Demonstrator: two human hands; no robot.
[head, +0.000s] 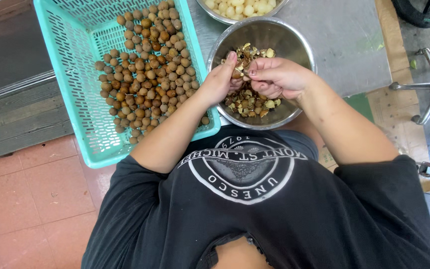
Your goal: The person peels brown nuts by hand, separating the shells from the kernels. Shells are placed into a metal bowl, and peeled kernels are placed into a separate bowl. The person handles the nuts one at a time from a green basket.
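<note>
Left hand [220, 82] and right hand [274, 77] meet over round steel bowl of brown shells [299, 50], fingers pinched together on 1 small brown fruit [237, 74]. Turquoise plastic basket [65, 60] holds big heap of unpeeled brown fruit [145, 74]; second steel bowl of pale peeled fruit [240, 7] only part-visible. Judged: much left.

Both hands meet, fingers curled

Above the round steel bowl [262, 37], the left hand [220, 82] and right hand [277, 77] touch at the fingertips, forearms bare and angled inward.

Both hands [247, 79] over bowl [294, 45] (shell-filled).
</note>
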